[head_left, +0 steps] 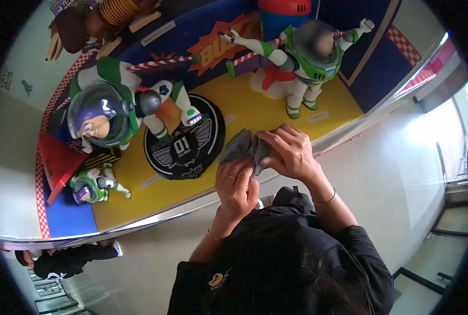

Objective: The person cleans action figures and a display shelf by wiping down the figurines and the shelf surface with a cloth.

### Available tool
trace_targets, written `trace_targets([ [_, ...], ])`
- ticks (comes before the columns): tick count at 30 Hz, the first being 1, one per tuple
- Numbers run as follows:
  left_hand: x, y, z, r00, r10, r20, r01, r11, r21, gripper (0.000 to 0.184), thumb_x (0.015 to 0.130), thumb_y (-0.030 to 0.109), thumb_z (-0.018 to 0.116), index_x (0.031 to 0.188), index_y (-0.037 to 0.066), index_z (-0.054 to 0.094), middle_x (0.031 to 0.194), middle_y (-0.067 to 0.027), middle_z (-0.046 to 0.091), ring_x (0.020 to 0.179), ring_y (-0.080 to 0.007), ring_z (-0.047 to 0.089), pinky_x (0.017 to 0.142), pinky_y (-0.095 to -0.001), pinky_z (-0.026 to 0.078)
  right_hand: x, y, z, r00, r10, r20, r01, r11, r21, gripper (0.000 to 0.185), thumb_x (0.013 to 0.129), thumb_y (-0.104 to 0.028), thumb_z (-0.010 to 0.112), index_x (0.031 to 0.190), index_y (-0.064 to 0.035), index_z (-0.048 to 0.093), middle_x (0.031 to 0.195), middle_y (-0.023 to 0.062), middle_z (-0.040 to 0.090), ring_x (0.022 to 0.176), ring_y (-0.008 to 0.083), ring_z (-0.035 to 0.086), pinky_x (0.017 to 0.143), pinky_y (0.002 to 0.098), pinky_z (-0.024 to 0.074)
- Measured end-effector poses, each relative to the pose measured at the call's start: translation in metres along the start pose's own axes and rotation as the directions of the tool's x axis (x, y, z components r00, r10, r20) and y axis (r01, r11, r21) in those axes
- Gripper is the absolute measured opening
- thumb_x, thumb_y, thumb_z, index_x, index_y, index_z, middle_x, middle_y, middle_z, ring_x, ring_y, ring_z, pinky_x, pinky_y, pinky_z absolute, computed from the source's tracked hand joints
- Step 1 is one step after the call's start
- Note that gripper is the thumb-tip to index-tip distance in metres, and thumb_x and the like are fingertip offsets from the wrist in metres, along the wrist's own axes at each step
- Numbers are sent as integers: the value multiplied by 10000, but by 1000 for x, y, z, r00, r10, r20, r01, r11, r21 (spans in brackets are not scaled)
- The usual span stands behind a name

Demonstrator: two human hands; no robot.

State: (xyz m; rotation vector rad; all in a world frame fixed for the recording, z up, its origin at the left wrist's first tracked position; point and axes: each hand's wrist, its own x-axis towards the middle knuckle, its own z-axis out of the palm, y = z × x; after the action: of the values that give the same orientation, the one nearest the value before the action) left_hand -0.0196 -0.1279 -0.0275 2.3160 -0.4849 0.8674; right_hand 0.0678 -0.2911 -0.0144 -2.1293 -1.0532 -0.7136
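Observation:
A crumpled grey cloth (237, 146) is bunched between my two hands at the front edge of the yellow display base (244, 105). My left hand (236, 188) grips the cloth's near side with fingers closed. On the other side, my right hand (292, 152) has its fingers curled over the cloth's right end. Just left of the cloth stands a round black stand (184, 139) with "01" and wing markings. Beyond my right hand, a toy astronaut figure (315, 60) stands upright with its arms spread.
A larger astronaut figure (113, 107) leans over the left side, with a small one (95, 185) lying below it. A brown dog figure (95, 23) is at upper left. Pale floor (370, 173) extends to the right. Another person (68, 260) is at lower left.

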Motion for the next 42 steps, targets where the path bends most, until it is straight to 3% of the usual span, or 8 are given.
trace_targets([
  [12,20,55,18,984,-181,0,173,941,-291,364,735,-18,645,1097,2,603,1069,-107,611,908,-273,583,813,-366,478,-30,4,-51,958,281,-49,-222,844,488,179,766,61,611,923,-17,651,800,67,614,565,187,478,532,273,404],
  [20,55,84,68,998,-10,-69,-11,952,-306,338,747,-26,673,1079,2,618,1063,-120,610,881,-252,598,749,-327,497,-23,55,-132,550,573,-607,-415,819,396,232,873,1,486,1066,-6,615,924,73,633,754,153,531,716,241,429],
  [23,30,85,80,998,37,-51,-52,945,-323,299,758,-26,672,1052,-3,625,1042,-127,617,827,-250,605,724,-320,497,-8,89,-126,753,433,-495,-428,894,131,308,870,0,501,1166,4,585,1045,119,614,813,198,551,751,265,444],
  [28,-33,83,81,862,-393,321,492,800,-344,180,787,-14,632,963,18,636,844,-84,653,650,-212,571,648,-306,465,-17,100,-106,877,160,-454,-268,946,-184,363,795,38,581,1158,13,582,1096,161,575,835,278,559,756,325,470],
  [33,-105,61,76,513,-436,740,781,594,-192,109,825,43,601,930,43,632,768,-52,629,633,-175,540,633,-284,444,-106,86,-130,963,166,213,-214,951,224,92,789,30,593,868,-17,583,814,72,603,632,174,519,551,298,435],
  [36,-115,54,56,405,-453,794,858,488,-159,91,836,72,591,917,46,623,761,-44,619,632,-169,526,633,-280,438,-173,100,-136,812,33,582,-174,967,187,117,765,41,565,836,-48,595,722,53,603,573,211,532,545,298,441],
  [38,-119,52,49,311,-464,830,915,383,-128,84,847,102,581,903,50,615,754,-36,609,632,-162,512,633,-276,432,-233,112,-140,390,76,918,-548,820,165,95,768,15,587,809,-66,557,688,48,584,573,208,531,547,308,439],
  [42,-116,43,56,227,-455,861,911,411,-23,77,828,85,596,894,48,610,754,-25,603,637,-151,497,637,-268,425,-247,121,-145,251,11,968,-633,758,156,76,810,-46,582,880,-71,565,757,71,625,601,210,552,552,325,442],
])
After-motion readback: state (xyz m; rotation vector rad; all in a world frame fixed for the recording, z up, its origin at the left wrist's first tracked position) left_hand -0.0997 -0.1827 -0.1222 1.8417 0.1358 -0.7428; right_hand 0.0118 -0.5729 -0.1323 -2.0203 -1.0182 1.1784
